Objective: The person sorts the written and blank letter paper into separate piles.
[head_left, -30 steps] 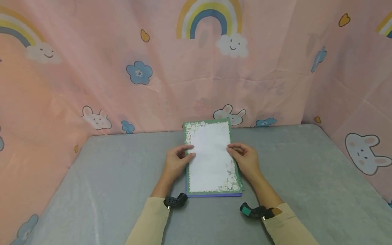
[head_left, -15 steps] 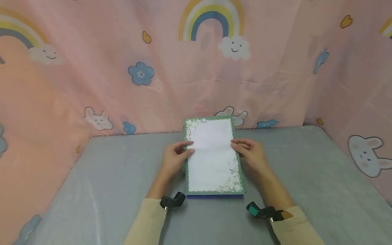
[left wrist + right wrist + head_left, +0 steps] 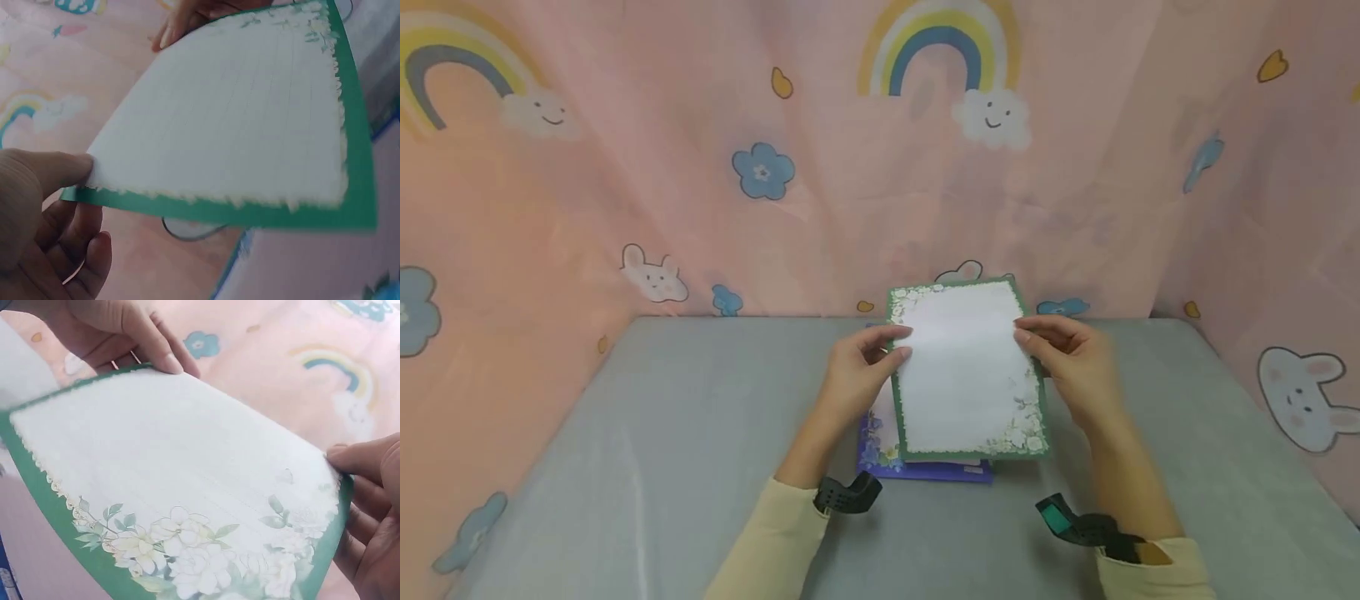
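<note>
A green-bordered sheet of floral stationery paper (image 3: 962, 375) is held up, slightly tilted, between both hands. My left hand (image 3: 861, 371) pinches its left edge; in the left wrist view the thumb (image 3: 69, 167) lies on top and the fingers curl beneath. On the opposite edge my right hand (image 3: 1078, 367) pinches the paper between thumb and fingers, also plain in the right wrist view. Beneath, a purple-bordered floral sheet (image 3: 925, 472) lies on the table, mostly covered by the green one. Whether more sheets lie under it I cannot tell.
The grey-covered table (image 3: 722, 417) extends to both sides of the papers. Behind it hangs a pink curtain (image 3: 842, 225) printed with rainbows, rabbits and flowers, meeting the table's back edge. Black wrist straps (image 3: 848, 493) sit on both wrists.
The green-bordered sheet has come up off the purple one and moved right with both hands, uncovering the purple sheet's left and lower edges. The head view has shifted slightly.
</note>
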### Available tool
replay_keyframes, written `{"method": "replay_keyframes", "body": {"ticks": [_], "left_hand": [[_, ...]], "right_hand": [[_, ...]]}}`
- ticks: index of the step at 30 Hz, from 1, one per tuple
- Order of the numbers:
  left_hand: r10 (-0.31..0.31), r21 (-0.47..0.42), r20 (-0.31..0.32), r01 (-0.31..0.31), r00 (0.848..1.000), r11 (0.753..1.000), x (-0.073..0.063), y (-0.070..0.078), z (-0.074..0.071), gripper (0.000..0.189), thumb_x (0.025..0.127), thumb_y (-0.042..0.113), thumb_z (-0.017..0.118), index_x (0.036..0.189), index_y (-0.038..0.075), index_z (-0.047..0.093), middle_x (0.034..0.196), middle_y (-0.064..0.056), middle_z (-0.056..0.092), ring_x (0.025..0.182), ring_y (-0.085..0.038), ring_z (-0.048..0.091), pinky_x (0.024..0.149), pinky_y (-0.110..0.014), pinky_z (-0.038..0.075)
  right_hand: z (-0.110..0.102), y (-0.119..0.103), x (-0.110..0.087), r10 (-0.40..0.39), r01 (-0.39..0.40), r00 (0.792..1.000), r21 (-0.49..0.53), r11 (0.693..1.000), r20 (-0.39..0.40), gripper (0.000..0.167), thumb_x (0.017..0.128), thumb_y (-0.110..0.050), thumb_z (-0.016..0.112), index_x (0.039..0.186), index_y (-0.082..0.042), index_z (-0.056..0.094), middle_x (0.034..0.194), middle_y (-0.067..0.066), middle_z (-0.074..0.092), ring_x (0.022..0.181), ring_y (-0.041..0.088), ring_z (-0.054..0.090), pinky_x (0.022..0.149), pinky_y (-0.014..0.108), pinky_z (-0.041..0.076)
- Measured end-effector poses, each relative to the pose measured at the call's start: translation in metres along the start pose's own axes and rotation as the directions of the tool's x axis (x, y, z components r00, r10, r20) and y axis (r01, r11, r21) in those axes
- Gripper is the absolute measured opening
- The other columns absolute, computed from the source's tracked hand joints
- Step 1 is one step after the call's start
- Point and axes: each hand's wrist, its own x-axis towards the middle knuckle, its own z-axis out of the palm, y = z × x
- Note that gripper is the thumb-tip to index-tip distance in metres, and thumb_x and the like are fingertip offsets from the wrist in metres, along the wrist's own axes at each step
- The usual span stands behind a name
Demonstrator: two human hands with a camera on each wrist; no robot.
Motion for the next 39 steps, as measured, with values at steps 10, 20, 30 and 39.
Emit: {"method": "replay_keyframes", "body": {"ticks": [10, 20, 30, 39], "left_hand": [[-0.028, -0.022, 0.023, 0.028, 0.999, 0.999, 0.018, 0.042, 0.039, 0.026, 0.097, 0.016, 0.068, 0.123, 0.015, 0.073, 0.118, -0.005, 0.07, 0.05, -0.01, 0.038, 0.046, -0.02, 0.033], [-0.08, -0.081, 0.0, 0.08, 0.997, 0.993, 0.018, 0.042, 0.068, 0.032, 0.093, 0.012, 0.071, 0.124, 0.019, 0.073, 0.08, 0.004, 0.057, 0.048, -0.009, 0.035, 0.043, -0.021, 0.031], [-0.116, 0.029, -0.039, 0.118, 0.992, 0.993, 0.003, 0.024, 0.086, 0.034, 0.092, 0.012, 0.073, 0.125, 0.018, 0.072, 0.091, -0.005, 0.063, 0.056, -0.008, 0.043, 0.049, -0.022, 0.038], [-0.107, 0.116, -0.015, 0.108, 0.994, 0.987, 0.006, 0.019, 0.108, 0.031, 0.095, 0.013, 0.068, 0.126, 0.017, 0.071, 0.1, -0.004, 0.067, 0.063, -0.006, 0.043, 0.054, -0.021, 0.038]], "right_hand": [[-0.038, -0.006, -0.008, -0.002, -0.015, 0.99, -0.113, 0.993, -0.143, 0.033, 0.097, -0.027, 0.069, 0.125, -0.01, 0.071, 0.112, -0.027, 0.065, 0.096, -0.006, 0.065, 0.075, 0.01, 0.051], [-0.044, -0.01, -0.02, -0.021, -0.039, 0.979, -0.294, 0.955, -0.2, 0.036, 0.097, -0.032, 0.068, 0.128, -0.013, 0.07, 0.121, 0.013, 0.071, 0.039, 0.009, 0.035, 0.037, 0.027, 0.03], [-0.044, -0.006, -0.025, -0.081, 0.025, 0.988, -0.375, 0.927, -0.132, 0.034, 0.099, -0.022, 0.065, 0.13, -0.01, 0.068, 0.047, -0.012, 0.027, 0.037, 0.008, 0.027, 0.036, 0.026, 0.027], [-0.052, 0.001, -0.024, -0.072, -0.015, 0.986, -0.507, 0.862, -0.151, 0.035, 0.099, -0.019, 0.063, 0.133, -0.011, 0.067, 0.045, -0.01, 0.026, 0.038, 0.007, 0.029, 0.036, 0.026, 0.029]]}}
